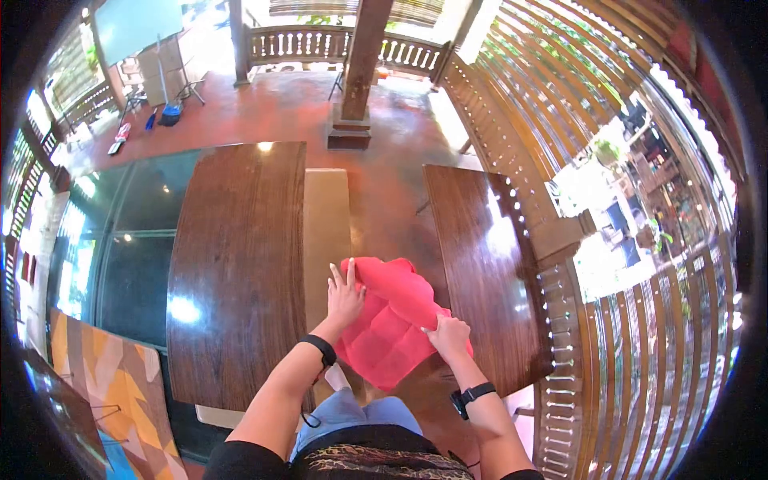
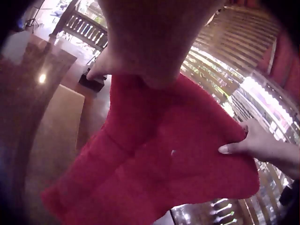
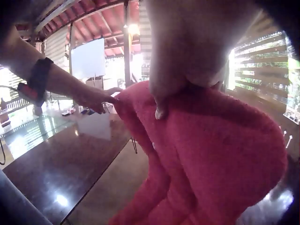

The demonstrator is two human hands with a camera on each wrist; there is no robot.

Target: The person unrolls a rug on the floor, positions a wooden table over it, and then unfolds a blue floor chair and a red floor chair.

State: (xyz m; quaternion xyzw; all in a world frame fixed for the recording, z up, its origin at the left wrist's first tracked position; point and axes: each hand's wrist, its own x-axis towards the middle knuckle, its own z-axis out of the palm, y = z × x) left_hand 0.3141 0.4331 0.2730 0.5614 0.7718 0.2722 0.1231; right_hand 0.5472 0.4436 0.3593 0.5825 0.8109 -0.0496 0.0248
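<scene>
A pinkish-red towel (image 1: 386,340) with square fold creases hangs in front of my body, between two tables. My left hand (image 1: 346,300) grips its upper left edge, two fingers stretched out over the cloth. At the right edge, my right hand (image 1: 450,336) pinches it, thumb on the near side and fingers behind. In the left wrist view the towel (image 2: 154,154) spreads out flat, a small pale speck on it. The right wrist view shows the towel (image 3: 220,145) draping in soft folds below the right hand.
A long dark wooden table (image 1: 240,264) stands to my left, a second wooden table (image 1: 488,272) to my right. Between them runs a light bench (image 1: 326,216). Ahead rises a wooden post (image 1: 360,88). A slatted wall (image 1: 560,88) closes the right side.
</scene>
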